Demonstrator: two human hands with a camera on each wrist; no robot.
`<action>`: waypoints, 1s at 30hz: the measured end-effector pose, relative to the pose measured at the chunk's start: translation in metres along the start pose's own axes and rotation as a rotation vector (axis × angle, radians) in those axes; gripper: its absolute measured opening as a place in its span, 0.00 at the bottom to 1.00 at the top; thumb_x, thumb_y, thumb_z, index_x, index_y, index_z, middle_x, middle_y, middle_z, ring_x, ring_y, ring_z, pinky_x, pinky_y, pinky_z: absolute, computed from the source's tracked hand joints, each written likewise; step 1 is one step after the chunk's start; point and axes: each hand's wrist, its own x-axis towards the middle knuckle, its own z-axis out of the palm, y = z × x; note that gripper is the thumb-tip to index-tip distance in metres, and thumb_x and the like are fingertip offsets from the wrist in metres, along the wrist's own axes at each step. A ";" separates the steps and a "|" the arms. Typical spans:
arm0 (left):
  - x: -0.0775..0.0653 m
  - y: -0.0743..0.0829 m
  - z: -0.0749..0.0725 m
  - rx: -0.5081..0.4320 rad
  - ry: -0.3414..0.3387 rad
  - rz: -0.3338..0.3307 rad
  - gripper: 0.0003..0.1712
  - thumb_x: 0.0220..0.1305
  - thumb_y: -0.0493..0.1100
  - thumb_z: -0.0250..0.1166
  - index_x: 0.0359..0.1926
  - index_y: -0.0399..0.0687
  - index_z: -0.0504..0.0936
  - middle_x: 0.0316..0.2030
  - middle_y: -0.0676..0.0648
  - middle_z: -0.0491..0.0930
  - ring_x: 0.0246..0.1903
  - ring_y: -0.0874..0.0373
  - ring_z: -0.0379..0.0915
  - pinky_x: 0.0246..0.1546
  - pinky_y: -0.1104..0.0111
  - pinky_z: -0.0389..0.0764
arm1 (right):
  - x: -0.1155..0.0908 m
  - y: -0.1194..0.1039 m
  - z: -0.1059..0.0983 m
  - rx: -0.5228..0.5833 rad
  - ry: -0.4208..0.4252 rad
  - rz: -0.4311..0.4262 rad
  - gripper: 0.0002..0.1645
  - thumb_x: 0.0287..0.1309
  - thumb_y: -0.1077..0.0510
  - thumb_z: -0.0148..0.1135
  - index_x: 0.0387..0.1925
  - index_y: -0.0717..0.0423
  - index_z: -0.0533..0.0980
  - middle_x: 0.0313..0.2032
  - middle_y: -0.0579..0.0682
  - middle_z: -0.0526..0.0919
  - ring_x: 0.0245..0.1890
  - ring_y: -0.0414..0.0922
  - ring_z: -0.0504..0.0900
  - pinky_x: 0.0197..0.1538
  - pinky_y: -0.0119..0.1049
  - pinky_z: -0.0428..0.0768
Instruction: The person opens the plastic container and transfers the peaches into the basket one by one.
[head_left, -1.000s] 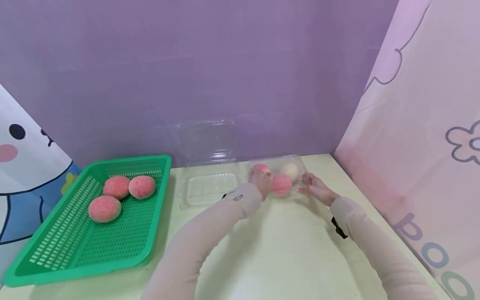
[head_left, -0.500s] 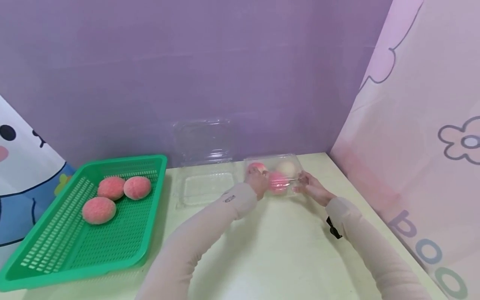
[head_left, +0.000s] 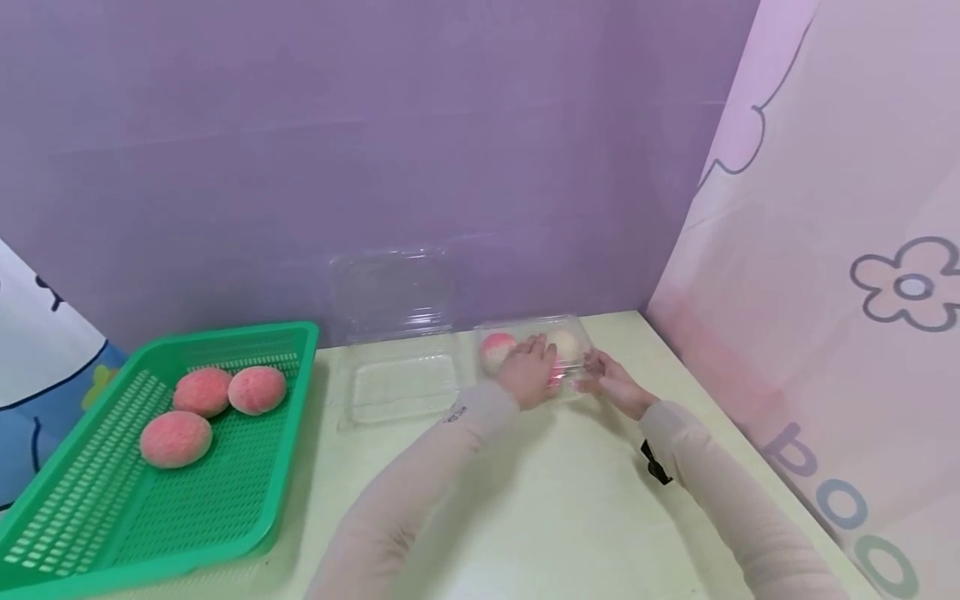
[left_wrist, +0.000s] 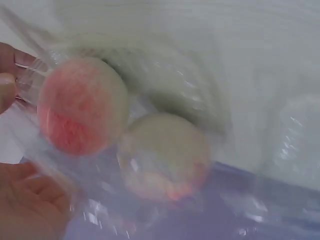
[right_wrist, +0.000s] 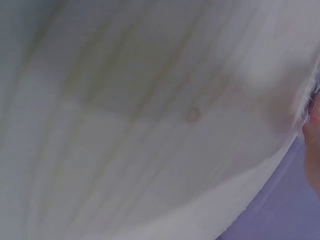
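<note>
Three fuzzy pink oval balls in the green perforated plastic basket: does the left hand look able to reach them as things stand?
Probably yes: nothing covers the pink balls in the open-topped green basket, though the left hand, over the clear plastic box, would have to come away.

On the pink wall (head_left: 795,333) along the table's (head_left: 570,500) right side, there are big letters. They go down in a slanted line, close beside the table's edge. First, farthest along that edge, is a purple "b" (head_left: 783,439), then a blue "o" (head_left: 822,502), then, nearest, a green "o" (head_left: 860,560). Together they spell "boo". Over the table, the left sleeve (head_left: 420,483) has a small dark print (head_left: 454,413) near its cuff, too tiny to read.
</note>
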 end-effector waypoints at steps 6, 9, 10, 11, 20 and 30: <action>0.011 -0.001 0.010 0.056 0.027 0.073 0.39 0.65 0.59 0.50 0.68 0.42 0.54 0.69 0.42 0.51 0.68 0.49 0.48 0.68 0.62 0.53 | 0.002 -0.001 0.002 -0.017 0.001 0.007 0.55 0.54 0.58 0.61 0.69 0.65 0.33 0.70 0.64 0.42 0.69 0.60 0.44 0.69 0.55 0.46; 0.014 -0.002 0.015 0.142 0.040 0.105 0.37 0.67 0.59 0.44 0.69 0.43 0.53 0.69 0.43 0.51 0.68 0.49 0.48 0.68 0.62 0.53 | 0.003 -0.001 0.002 -0.029 0.013 0.022 0.56 0.54 0.57 0.62 0.69 0.64 0.34 0.70 0.63 0.43 0.69 0.60 0.45 0.68 0.55 0.46; 0.014 -0.001 0.014 0.166 0.040 0.112 0.36 0.68 0.59 0.43 0.69 0.44 0.53 0.69 0.43 0.52 0.68 0.48 0.49 0.68 0.61 0.54 | 0.003 -0.001 0.002 -0.031 0.018 0.027 0.56 0.53 0.57 0.62 0.69 0.64 0.34 0.70 0.63 0.44 0.69 0.60 0.45 0.68 0.55 0.47; 0.015 0.000 0.016 0.212 0.046 0.131 0.35 0.69 0.57 0.43 0.69 0.44 0.52 0.69 0.42 0.52 0.68 0.48 0.50 0.67 0.61 0.55 | 0.003 -0.001 0.001 -0.028 0.026 0.033 0.56 0.53 0.57 0.62 0.69 0.64 0.34 0.70 0.63 0.44 0.69 0.60 0.45 0.69 0.55 0.46; 0.020 0.004 0.030 0.596 0.267 0.293 0.31 0.69 0.52 0.42 0.68 0.43 0.56 0.60 0.38 0.67 0.56 0.46 0.70 0.55 0.62 0.73 | 0.000 0.004 0.005 -0.013 0.083 0.058 0.55 0.51 0.59 0.63 0.69 0.63 0.38 0.69 0.64 0.44 0.69 0.60 0.44 0.68 0.57 0.45; 0.029 0.002 -0.005 0.529 0.059 0.374 0.31 0.69 0.53 0.42 0.67 0.42 0.54 0.53 0.42 0.72 0.47 0.52 0.74 0.51 0.66 0.76 | 0.004 0.004 0.004 0.024 0.051 0.027 0.51 0.53 0.59 0.62 0.69 0.60 0.42 0.70 0.60 0.44 0.70 0.57 0.44 0.69 0.55 0.45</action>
